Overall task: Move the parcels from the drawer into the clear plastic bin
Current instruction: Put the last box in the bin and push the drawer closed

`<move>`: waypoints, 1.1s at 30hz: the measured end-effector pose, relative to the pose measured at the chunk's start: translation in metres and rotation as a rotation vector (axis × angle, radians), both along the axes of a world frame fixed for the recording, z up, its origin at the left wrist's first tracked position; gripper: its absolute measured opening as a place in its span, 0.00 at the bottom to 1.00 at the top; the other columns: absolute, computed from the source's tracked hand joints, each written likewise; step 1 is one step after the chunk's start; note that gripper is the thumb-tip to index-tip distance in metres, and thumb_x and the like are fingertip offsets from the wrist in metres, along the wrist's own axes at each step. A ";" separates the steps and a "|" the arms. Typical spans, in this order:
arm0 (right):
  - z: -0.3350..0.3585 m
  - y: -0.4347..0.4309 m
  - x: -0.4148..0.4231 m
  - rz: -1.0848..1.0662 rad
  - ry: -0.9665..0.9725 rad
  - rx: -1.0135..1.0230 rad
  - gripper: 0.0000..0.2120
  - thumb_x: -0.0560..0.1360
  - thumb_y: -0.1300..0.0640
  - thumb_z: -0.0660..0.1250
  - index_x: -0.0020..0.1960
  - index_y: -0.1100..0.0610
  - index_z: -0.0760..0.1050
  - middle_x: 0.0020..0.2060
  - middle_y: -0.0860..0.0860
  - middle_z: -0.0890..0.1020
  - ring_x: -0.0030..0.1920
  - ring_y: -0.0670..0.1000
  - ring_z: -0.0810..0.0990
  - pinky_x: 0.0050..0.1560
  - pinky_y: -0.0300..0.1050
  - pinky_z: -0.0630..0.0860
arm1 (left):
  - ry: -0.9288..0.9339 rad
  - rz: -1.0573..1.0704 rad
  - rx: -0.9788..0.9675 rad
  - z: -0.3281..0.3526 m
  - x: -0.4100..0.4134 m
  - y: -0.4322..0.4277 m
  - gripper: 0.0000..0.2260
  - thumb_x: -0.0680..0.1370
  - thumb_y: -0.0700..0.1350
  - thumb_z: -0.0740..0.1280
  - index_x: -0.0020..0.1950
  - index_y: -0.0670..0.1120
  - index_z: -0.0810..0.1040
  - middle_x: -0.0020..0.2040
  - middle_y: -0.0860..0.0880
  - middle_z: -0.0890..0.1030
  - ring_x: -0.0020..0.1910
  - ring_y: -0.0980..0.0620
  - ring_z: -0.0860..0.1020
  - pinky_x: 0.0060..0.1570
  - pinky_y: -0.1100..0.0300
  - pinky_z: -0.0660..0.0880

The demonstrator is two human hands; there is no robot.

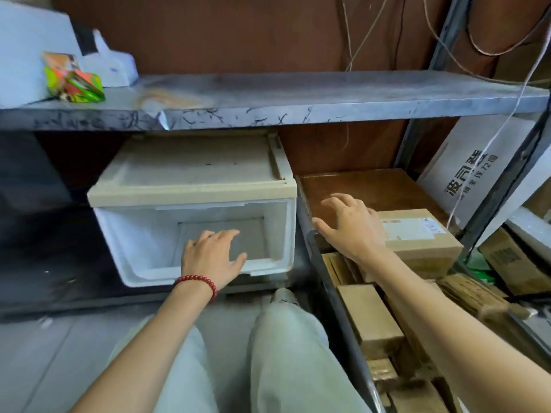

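Right hand is open, fingers spread and empty, over the labelled parcel on top of the load in the drawer. Left hand, also open, is at the front of the clear plastic bin alongside. The parcel is judged stiff, light cardboard, best gripped across its long sides. Count: one labelled parcel and one plain box; the other cartons are too blurred to count.

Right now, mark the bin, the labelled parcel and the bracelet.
bin [140, 234]: head view, bare translucent front wall.
labelled parcel [417, 231]: head view, white label on its top.
bracelet [198, 277]: head view, red beads across the wrist.
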State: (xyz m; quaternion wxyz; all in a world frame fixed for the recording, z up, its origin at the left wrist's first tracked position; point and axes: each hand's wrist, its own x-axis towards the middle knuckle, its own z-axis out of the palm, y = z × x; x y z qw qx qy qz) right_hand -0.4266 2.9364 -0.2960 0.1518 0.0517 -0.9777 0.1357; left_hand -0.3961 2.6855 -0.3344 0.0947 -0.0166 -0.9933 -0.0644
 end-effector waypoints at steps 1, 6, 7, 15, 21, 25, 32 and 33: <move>0.001 -0.015 0.000 0.049 0.016 -0.006 0.24 0.77 0.38 0.61 0.69 0.48 0.70 0.69 0.47 0.70 0.69 0.51 0.68 0.68 0.53 0.65 | -0.001 0.028 0.003 0.001 0.005 -0.012 0.23 0.78 0.59 0.60 0.71 0.56 0.65 0.67 0.55 0.73 0.67 0.51 0.68 0.59 0.53 0.67; 0.006 -0.070 0.001 0.207 0.095 -0.043 0.21 0.77 0.42 0.63 0.67 0.49 0.72 0.65 0.47 0.74 0.66 0.51 0.71 0.63 0.49 0.67 | 0.021 0.101 0.015 0.008 0.019 -0.047 0.22 0.78 0.57 0.61 0.71 0.55 0.66 0.66 0.54 0.75 0.66 0.49 0.69 0.59 0.52 0.68; 0.006 -0.081 0.001 0.228 0.104 -0.059 0.20 0.77 0.43 0.63 0.66 0.49 0.73 0.65 0.48 0.75 0.65 0.51 0.71 0.62 0.49 0.68 | 0.032 0.110 0.022 0.011 0.019 -0.053 0.22 0.78 0.57 0.61 0.71 0.55 0.66 0.66 0.54 0.74 0.66 0.48 0.69 0.59 0.52 0.68; -0.018 -0.120 -0.024 0.276 0.112 -0.114 0.17 0.77 0.49 0.65 0.65 0.51 0.74 0.62 0.49 0.76 0.61 0.52 0.73 0.60 0.50 0.72 | 0.183 0.103 0.040 0.011 -0.014 -0.071 0.19 0.78 0.54 0.61 0.69 0.54 0.69 0.66 0.54 0.74 0.64 0.49 0.71 0.56 0.53 0.67; -0.036 -0.133 -0.061 0.259 0.170 -0.154 0.17 0.75 0.52 0.69 0.63 0.52 0.76 0.59 0.50 0.76 0.59 0.53 0.72 0.57 0.49 0.71 | 0.331 0.089 0.060 0.002 -0.049 -0.080 0.19 0.77 0.52 0.64 0.68 0.53 0.71 0.64 0.53 0.75 0.62 0.49 0.71 0.55 0.53 0.66; -0.041 -0.150 -0.088 0.273 0.196 -0.161 0.17 0.73 0.53 0.71 0.61 0.52 0.76 0.59 0.51 0.75 0.59 0.52 0.71 0.57 0.47 0.70 | 0.385 0.069 0.029 0.001 -0.073 -0.088 0.19 0.76 0.50 0.66 0.67 0.53 0.72 0.64 0.53 0.74 0.62 0.48 0.70 0.58 0.51 0.65; -0.044 -0.166 -0.109 0.316 0.283 -0.036 0.13 0.71 0.53 0.73 0.53 0.54 0.76 0.53 0.53 0.75 0.52 0.54 0.71 0.50 0.46 0.68 | 0.394 0.091 0.061 -0.007 -0.094 -0.101 0.13 0.73 0.47 0.71 0.56 0.52 0.77 0.56 0.52 0.75 0.57 0.47 0.70 0.54 0.53 0.65; -0.043 -0.163 -0.110 0.321 0.293 -0.021 0.13 0.71 0.52 0.73 0.52 0.54 0.77 0.52 0.53 0.75 0.51 0.54 0.71 0.49 0.46 0.67 | 0.404 0.090 0.074 -0.007 -0.097 -0.100 0.12 0.72 0.47 0.71 0.54 0.52 0.78 0.54 0.52 0.76 0.56 0.47 0.71 0.53 0.54 0.64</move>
